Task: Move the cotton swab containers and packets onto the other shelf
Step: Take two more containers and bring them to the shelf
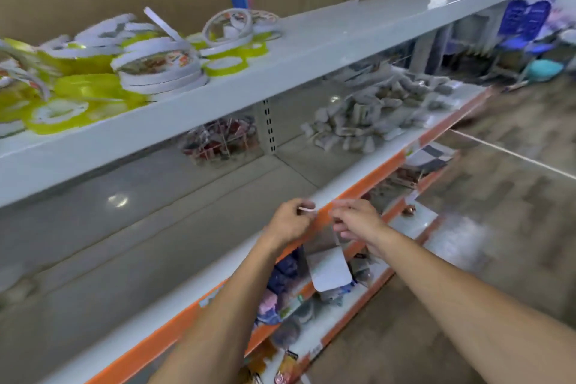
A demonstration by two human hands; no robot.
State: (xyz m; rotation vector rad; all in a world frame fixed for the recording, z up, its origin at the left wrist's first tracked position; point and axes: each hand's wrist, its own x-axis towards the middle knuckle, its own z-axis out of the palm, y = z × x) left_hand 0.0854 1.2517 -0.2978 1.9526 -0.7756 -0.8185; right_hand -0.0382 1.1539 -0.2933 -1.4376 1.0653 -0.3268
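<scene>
While the left hand pinches a small white strip-like object, possibly a swab packet given the blur, at the orange-edged white middle shelf, the right hand hovers just beside it with fingers loosely curled, and round white-and-yellow containers occupy the grey upper shelf.
</scene>
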